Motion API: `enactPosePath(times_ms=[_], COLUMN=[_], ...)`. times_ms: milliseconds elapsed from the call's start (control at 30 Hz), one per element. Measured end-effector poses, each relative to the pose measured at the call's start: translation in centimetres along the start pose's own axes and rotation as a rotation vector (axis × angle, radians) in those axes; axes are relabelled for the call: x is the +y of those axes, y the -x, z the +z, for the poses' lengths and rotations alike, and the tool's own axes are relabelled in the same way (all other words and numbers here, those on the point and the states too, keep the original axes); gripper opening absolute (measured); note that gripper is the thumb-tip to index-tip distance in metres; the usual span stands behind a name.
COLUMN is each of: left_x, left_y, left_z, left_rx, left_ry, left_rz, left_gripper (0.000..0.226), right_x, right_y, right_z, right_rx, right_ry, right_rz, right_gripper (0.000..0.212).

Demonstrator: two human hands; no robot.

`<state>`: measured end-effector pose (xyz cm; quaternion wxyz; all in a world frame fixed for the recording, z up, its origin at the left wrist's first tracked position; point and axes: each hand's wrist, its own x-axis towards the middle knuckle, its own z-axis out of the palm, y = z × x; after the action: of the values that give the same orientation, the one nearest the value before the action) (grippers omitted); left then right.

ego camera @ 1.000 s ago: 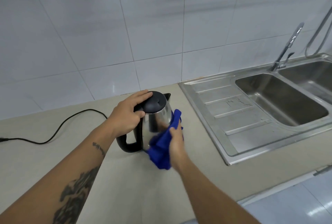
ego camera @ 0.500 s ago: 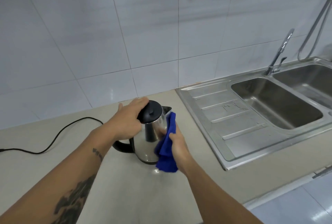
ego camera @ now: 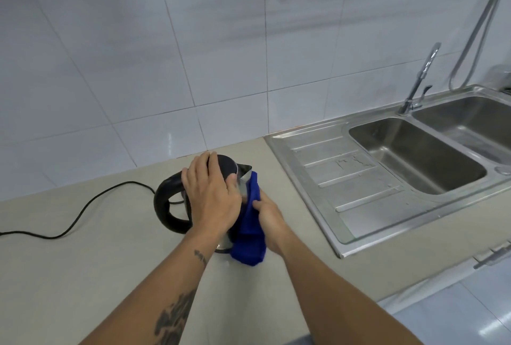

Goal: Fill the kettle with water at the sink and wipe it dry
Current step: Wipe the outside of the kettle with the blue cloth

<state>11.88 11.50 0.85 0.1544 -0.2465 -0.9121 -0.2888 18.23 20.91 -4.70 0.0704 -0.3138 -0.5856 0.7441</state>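
Centre frame: left hand (ego camera: 213,195) flat over kettle (ego camera: 171,206) lid, fingers straight. Right hand (ego camera: 269,220) grips blue cloth (ego camera: 250,237) against kettle's side. Sink (ego camera: 359,178) at right.

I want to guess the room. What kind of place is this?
Most likely a kitchen. There is a steel double sink with a tap, a tiled wall, and a kettle being wiped on the counter.
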Motion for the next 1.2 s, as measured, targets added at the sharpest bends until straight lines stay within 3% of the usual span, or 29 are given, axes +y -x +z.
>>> enactPosePath(times_ms=[200, 333, 400, 567, 667, 800, 933, 1133, 1200], left_x=[-0.6, -1.3, -0.5, 3.4, 2.6, 0.6, 0.8, 2.5, 3.7], left_y=[0.0, -0.3, -0.3, 1.7, 1.9, 0.7, 0.6, 0.3, 0.0], left_z=[-2.4, -3.9, -3.8, -1.6, -1.2, -2.1, -2.8, -2.7, -2.2], left_rx=[-0.179, -0.361, -0.400, -0.218, -0.188, -0.293, -0.314, -0.329, -0.334], left_ry=[0.197, 0.190, 0.129, 0.160, 0.163, 0.289, 0.515, 0.368, 0.258], left_rz=[0.124, 0.165, 0.157, -0.127, -0.064, 0.039, -0.091, -0.192, -0.271], left_gripper=[0.059, 0.059, 0.055, 0.064, 0.059, 0.059, 0.062, 0.062, 0.064], right_x=[-2.7, -3.0, -1.5, 0.1, -1.4, -4.7, -5.1, -0.7, -0.5], right_y=[-1.0, 0.4, 0.7, 1.4, 1.9, 2.1, 1.6, 0.8, 1.1], right_z=[-2.5, -5.0, -5.3, -4.7, -4.6, -3.5, -3.2, -5.0, -5.2], right_rx=[-0.079, -0.224, -0.222, -0.124, -0.123, -0.173, -0.222, -0.182, -0.188], right_ry=[-0.091, -0.254, -0.246, -0.208, -0.169, 0.046, 0.196, 0.139, 0.151], right_rz=[0.018, -0.060, -0.057, -0.026, -0.079, -0.234, -0.349, -0.039, -0.049], right_gripper=[0.046, 0.043, 0.042, 0.051, 0.053, 0.058, 0.058, 0.050, 0.053])
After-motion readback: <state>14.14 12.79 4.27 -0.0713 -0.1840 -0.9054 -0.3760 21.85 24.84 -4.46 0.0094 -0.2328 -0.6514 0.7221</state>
